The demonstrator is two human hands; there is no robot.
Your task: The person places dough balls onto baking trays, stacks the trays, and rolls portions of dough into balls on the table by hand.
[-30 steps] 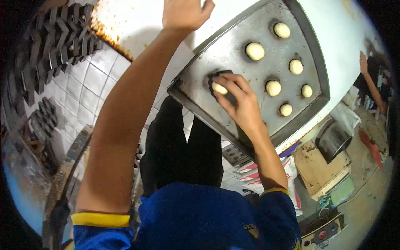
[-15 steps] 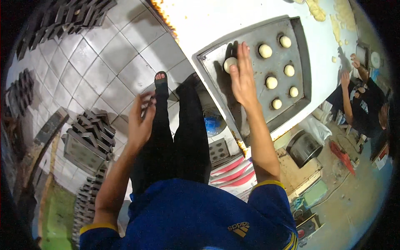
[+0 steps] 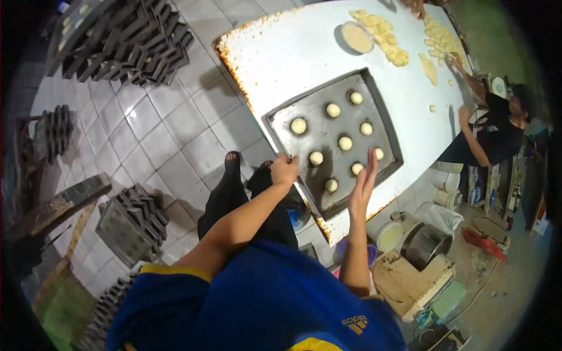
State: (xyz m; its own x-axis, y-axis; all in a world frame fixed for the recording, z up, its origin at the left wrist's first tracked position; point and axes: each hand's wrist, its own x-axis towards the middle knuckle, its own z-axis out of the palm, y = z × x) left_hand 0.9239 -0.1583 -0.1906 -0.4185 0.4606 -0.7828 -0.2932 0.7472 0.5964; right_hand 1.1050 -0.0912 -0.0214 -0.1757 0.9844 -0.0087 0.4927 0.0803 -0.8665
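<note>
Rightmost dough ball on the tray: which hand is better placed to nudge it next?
Probably the right hand: its fingers are beside that dough ball, while the left hand is at the left rim of the tray.

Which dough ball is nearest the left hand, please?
The middle dough ball of three along the left edge of the tray; others lie farther from the left hand.

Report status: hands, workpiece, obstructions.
Left hand curled at edge of grey rectangular metal tray, grip unclear. Right hand open. Nine round pale dough balls inside; right fingertips partly hide at least one.
</note>
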